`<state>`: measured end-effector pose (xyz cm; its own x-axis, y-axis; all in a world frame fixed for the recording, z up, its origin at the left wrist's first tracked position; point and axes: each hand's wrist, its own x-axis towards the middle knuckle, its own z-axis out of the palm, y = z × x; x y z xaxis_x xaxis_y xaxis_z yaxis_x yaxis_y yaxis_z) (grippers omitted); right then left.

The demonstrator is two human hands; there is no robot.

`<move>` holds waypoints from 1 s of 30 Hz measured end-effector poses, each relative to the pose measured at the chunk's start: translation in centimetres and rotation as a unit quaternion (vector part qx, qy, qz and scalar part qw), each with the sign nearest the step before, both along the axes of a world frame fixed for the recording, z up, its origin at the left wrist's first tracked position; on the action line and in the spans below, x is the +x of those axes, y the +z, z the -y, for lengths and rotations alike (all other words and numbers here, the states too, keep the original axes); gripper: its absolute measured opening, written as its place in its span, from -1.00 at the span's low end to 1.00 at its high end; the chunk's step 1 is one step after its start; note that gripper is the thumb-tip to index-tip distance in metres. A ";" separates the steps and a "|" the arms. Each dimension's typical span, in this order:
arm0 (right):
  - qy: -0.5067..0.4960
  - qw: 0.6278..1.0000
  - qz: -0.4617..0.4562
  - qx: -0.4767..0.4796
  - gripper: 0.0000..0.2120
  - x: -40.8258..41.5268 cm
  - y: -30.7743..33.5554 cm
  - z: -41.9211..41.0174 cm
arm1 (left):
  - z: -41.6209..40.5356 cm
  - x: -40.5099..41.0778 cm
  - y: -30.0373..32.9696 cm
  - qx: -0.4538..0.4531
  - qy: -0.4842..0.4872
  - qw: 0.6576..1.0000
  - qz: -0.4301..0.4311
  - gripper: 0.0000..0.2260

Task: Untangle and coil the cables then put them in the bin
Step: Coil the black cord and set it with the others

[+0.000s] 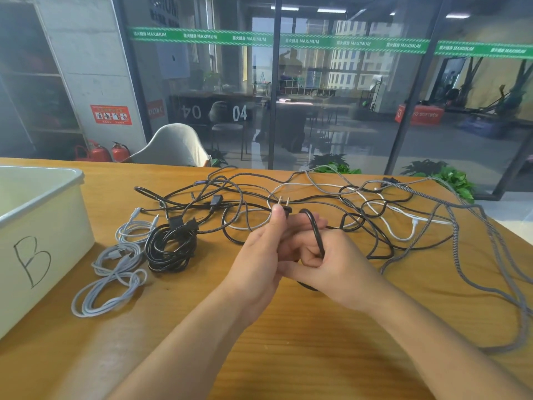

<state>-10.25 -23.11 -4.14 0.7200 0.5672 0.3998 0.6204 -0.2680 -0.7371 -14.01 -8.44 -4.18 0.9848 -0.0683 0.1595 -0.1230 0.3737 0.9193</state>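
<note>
Two bare hands meet over a wooden desk (288, 356), working one black power cable (315, 230) out of a sprawl of wires. The left hand (259, 255) pinches the cable just below its two-pin plug (284, 204), thumb up beside the prongs; the right hand (326, 264) has its fingers curled round a loop of the same cable, so both grips are clamped on it. Beyond and to the right of the hands lies the tangle (360, 209): black, white and grey braided leads crossing one another, a braided grey cable (473, 255) trailing off toward the desk's right edge. Just left of the left hand sits a coiled black cable (170, 249), and beside that, loosely coiled grey-white cables (115, 272). Farther left stands a pale plastic bin (43, 226) marked with a hand-drawn "B"; what little shows of its inside holds no cable. Behind the desk: a pale chair (176, 145), fire extinguishers (101, 153) and a glass wall.
</note>
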 end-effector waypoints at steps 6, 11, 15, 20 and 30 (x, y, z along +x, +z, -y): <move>-0.015 1.000 0.007 0.001 -0.94 -0.2 -0.6 -0.3 | 0.1 0.0 -0.2 0.034 0.003 0.999 0.010 -0.48; 0.018 0.999 -0.049 0.012 -0.96 0.0 -0.1 0.3 | -0.1 0.0 -0.5 0.156 0.008 0.987 0.046 -0.52; 0.034 0.997 -0.074 0.012 -0.90 -0.1 0.2 0.4 | -0.4 -0.2 -0.2 0.190 0.000 0.979 0.071 -0.46; -0.046 0.996 0.010 -0.072 -0.82 -0.6 0.1 0.0 | -0.5 0.0 -0.4 0.179 0.019 0.982 0.058 -0.50; -0.078 0.968 0.163 -0.175 -0.58 -1.6 -0.3 -0.5 | -0.6 -0.1 0.0 0.141 -0.041 0.989 0.011 -0.49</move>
<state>-11.82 -22.56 -4.41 0.6760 0.6032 0.4234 0.7364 -0.5750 -0.3565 -14.12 -7.89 -4.21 0.9707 -0.1926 0.1437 -0.1238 0.1119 0.9860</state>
